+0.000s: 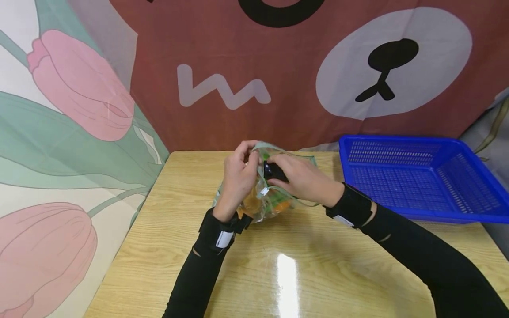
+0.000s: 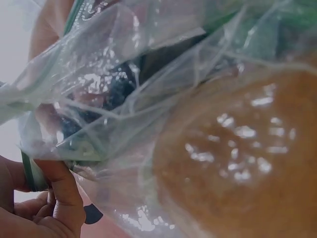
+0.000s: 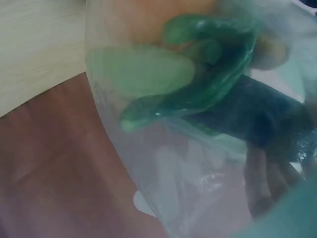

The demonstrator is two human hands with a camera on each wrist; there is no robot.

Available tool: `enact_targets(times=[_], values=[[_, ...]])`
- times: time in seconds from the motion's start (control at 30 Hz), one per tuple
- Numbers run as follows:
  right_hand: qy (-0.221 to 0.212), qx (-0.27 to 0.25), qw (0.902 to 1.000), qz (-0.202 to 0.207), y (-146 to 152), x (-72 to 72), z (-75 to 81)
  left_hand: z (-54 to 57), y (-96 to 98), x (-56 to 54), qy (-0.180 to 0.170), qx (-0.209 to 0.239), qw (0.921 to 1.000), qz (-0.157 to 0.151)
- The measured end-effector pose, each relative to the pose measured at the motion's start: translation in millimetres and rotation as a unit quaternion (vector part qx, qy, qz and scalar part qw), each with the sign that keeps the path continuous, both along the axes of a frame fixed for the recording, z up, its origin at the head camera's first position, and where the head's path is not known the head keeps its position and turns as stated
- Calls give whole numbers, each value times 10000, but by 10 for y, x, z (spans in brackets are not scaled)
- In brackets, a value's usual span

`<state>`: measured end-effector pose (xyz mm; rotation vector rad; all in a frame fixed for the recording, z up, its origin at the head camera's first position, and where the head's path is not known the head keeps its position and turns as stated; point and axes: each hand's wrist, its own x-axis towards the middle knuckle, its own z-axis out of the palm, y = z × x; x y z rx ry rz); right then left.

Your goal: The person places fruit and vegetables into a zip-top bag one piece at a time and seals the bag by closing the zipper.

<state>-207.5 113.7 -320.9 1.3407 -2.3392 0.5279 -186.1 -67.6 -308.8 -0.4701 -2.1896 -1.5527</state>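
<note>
A clear plastic bag (image 1: 260, 215) with green edging stands on the table between both hands. My left hand (image 1: 238, 174) pinches the bag's rim at its mouth. Reaching into the opening, my right hand (image 1: 306, 179) grips a shiny dark eggplant (image 1: 275, 171). Through the plastic, the left wrist view shows a large round brown-orange item (image 2: 233, 163) close up. In the right wrist view, curved green peppers (image 3: 213, 94) lie beside a pale green oblong piece (image 3: 143, 72) and the eggplant. Something orange (image 1: 282, 206) shows low in the bag. The plastic blurs much of the contents.
A blue plastic basket (image 1: 397, 216) with slotted sides stands at the right of the wooden table (image 1: 167, 251). Behind the table hangs a brown cloth (image 1: 222, 44) with a bear print. A tulip-patterned cloth (image 1: 59, 172) hangs at the left.
</note>
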Motion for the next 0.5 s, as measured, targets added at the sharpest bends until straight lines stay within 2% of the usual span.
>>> enact_targets(times=[0.13,0.37,0.5], values=[[129,120,9998,99,-40,-42,-48,-7,0,3,-55,14,9999,-111],[-181,339,9989,271,-25,17,-83,-15,-32,12,-167,139,9995,-226],[75,381,9986,347,15,71,-92,-12,-63,-1,-62,160,9997,-197]])
